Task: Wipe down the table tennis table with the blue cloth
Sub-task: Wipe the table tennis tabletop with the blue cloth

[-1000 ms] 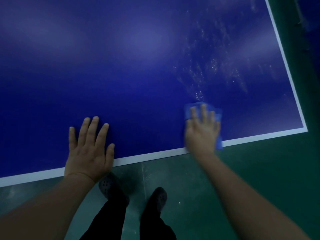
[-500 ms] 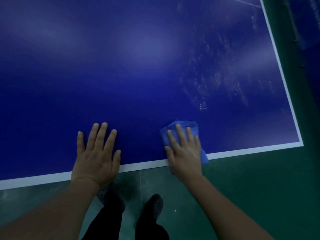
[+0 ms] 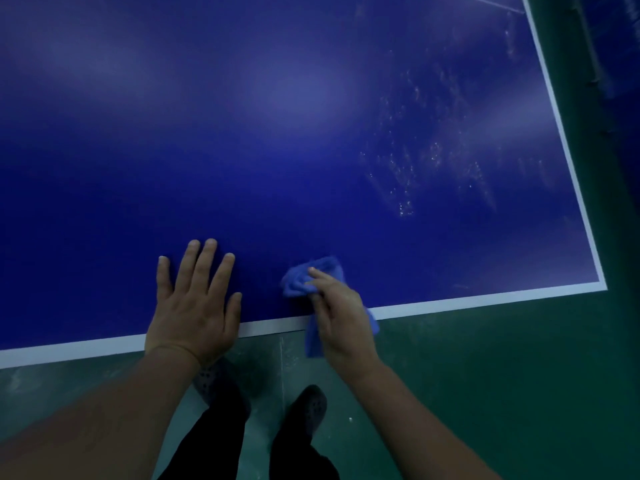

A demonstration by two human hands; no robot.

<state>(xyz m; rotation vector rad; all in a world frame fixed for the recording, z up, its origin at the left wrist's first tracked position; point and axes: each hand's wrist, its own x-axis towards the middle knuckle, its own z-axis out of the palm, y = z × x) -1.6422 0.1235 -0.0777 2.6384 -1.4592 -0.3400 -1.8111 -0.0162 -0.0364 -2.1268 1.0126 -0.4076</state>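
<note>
nearest the camera are the person's dark trousers and two dark shoes (image 3: 313, 408) on the green floor (image 3: 485, 375), toes pointing at the table's near edge.

just past them the white edge line (image 3: 485, 299) runs left to right along the near side of the table (image 3: 242, 150). the left hand (image 3: 194, 306) lies flat on the blue top, fingers straight and spread, holding nothing, its heel over the edge line; it looks like a brace for leaning in.

to its right, near but apart, the right hand (image 3: 341, 317) grips the cloth (image 3: 304, 278). its fingers are curled around the bunched fabric, with one tail hanging down over the edge line toward the floor. the bunched part sits on the table just inside the near edge.

the step in hand looks like wiping along the near strip, with the cloth gathered up rather than spread flat.

farther off and to the right, a patch of pale streaks and specks (image 3: 415, 174) marks the top, reaching toward the far right side line (image 3: 568, 161). the far left of the top shows only soft glare.

my judgement: the job is partway. the next move calls for flattening the cloth under the palm, then reaching out and right to work through that marked patch, leaning on the braced hand.
</note>
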